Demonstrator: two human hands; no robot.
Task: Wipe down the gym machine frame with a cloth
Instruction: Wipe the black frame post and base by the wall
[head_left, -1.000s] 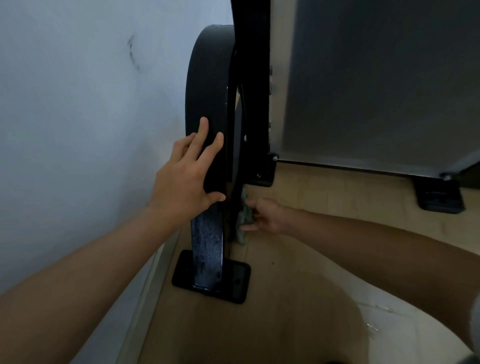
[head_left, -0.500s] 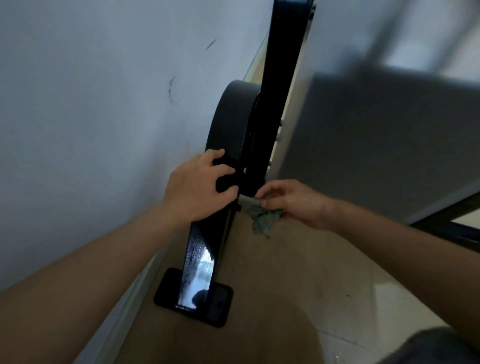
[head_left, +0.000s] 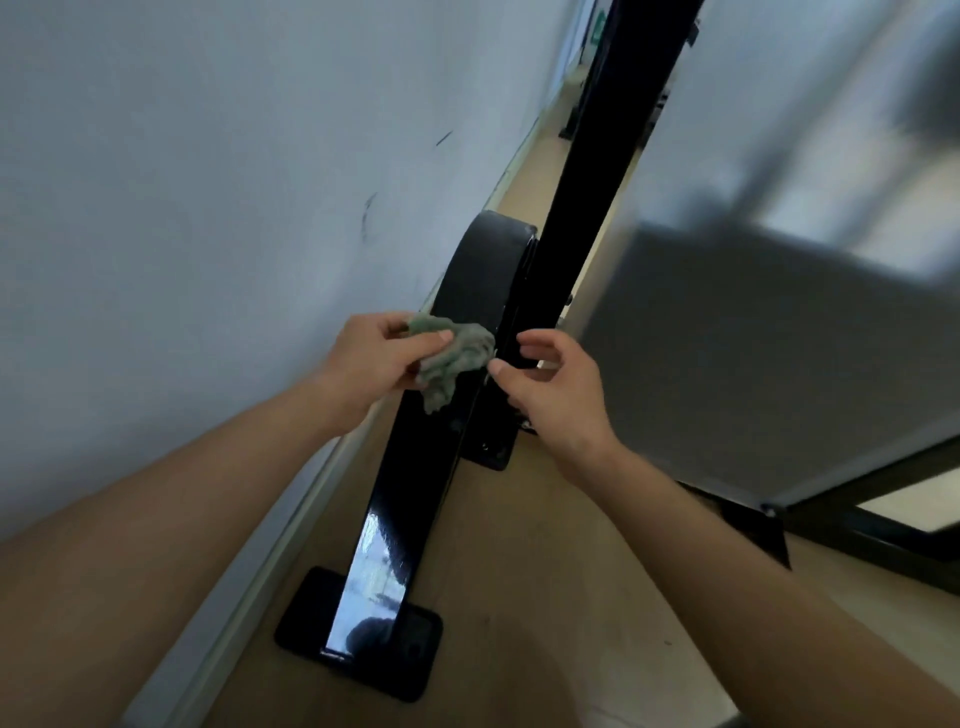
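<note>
The cloth (head_left: 454, 358) has passed from the right hand (head_left: 556, 395) to the left hand (head_left: 374, 364), whose fingers pinch it, bunched, over the black frame (head_left: 415, 499) near the wall. The right fingers hang loosely curled and empty. Held by so little, the wad could drop to the floor mid-wipe.

A: Entry, head view: left hand (head_left: 374, 358) and right hand (head_left: 561, 395) bare; left forearm (head_left: 156, 519) and right forearm (head_left: 753, 561) bare to the frame edge.
B: Nails?
A: Short, plain: left thumbnail (head_left: 444, 335), right thumbnail (head_left: 496, 368). Others not legible.
</note>
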